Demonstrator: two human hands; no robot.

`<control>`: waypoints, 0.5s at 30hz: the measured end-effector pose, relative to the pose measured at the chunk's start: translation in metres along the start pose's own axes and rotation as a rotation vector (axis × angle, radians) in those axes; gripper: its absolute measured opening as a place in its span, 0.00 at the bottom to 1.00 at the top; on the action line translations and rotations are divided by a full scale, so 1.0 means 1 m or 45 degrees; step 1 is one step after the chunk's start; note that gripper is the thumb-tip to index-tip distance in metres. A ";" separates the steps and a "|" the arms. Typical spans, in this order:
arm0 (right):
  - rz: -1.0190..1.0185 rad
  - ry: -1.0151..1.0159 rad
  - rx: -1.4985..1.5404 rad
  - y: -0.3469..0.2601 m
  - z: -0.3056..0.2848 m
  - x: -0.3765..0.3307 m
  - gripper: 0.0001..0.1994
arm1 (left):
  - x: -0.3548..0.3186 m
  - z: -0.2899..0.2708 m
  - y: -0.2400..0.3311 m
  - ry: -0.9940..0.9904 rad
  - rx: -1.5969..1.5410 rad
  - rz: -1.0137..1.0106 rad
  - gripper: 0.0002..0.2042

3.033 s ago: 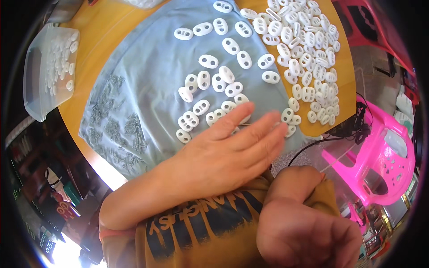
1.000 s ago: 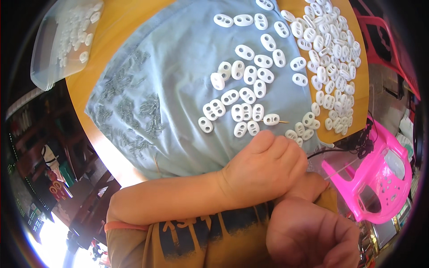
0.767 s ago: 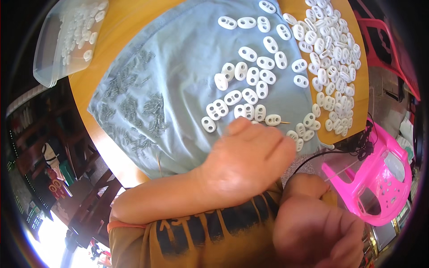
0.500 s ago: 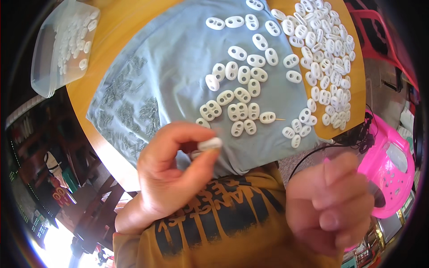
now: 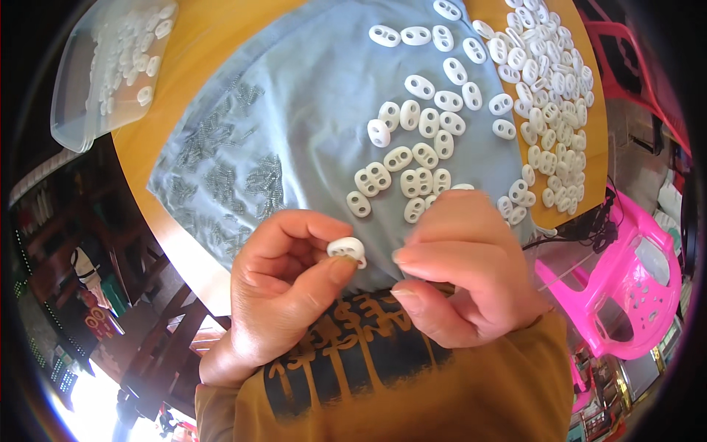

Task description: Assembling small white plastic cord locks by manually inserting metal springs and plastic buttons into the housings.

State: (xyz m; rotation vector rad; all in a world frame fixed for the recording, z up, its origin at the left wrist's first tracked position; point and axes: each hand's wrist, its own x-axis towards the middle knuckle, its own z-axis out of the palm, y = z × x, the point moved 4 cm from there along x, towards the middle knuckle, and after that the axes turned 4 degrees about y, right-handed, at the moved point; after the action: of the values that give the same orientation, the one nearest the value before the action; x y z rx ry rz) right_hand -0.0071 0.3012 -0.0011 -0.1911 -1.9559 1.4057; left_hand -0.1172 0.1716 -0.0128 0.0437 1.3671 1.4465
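Observation:
My left hand (image 5: 283,283) pinches a white oval cord lock (image 5: 345,249) with two holes between thumb and fingertips, just above the grey-blue cloth (image 5: 317,110). Facing it from the right is my right hand (image 5: 475,269), thumb and forefinger apart, with nothing visible between them. Beyond both hands, several matching cord locks (image 5: 398,158) lie loosely scattered on the cloth. Some pieces are partly hidden behind my right hand. Small dark metal springs (image 5: 221,184) lie in clusters on the cloth's left part.
A dense pile of white cord locks (image 5: 556,96) covers the right side of the wooden table (image 5: 199,37). At the far left stands a translucent plastic box (image 5: 70,110) with more white pieces. A pink plastic chair (image 5: 633,280) and a red chair (image 5: 626,33) are to the right.
My right hand has moved left and up from the lower right to beside the left hand. The cord lock in my left hand has tilted, so its holes show. The view has shifted slightly.

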 end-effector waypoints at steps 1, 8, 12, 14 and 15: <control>0.006 0.030 0.028 0.001 0.003 0.002 0.12 | -0.001 0.001 -0.001 -0.016 -0.036 -0.028 0.12; 0.049 -0.199 -0.886 0.021 0.007 0.006 0.17 | 0.001 -0.007 -0.004 -0.083 -0.032 -0.050 0.12; 0.136 -0.237 -0.923 0.024 0.011 0.010 0.16 | 0.001 -0.011 -0.007 -0.086 -0.054 -0.063 0.12; 0.143 -0.251 -0.884 0.025 0.009 0.012 0.15 | 0.001 -0.013 -0.008 -0.081 -0.055 -0.056 0.12; 0.150 -0.258 -0.841 0.026 0.009 0.013 0.14 | 0.002 -0.014 -0.008 -0.077 -0.060 -0.057 0.12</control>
State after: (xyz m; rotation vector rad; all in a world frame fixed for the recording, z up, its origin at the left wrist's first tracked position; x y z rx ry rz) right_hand -0.0292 0.3110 -0.0198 -0.4853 -2.5619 0.8199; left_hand -0.1216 0.1613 -0.0243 0.0260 1.2767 1.4284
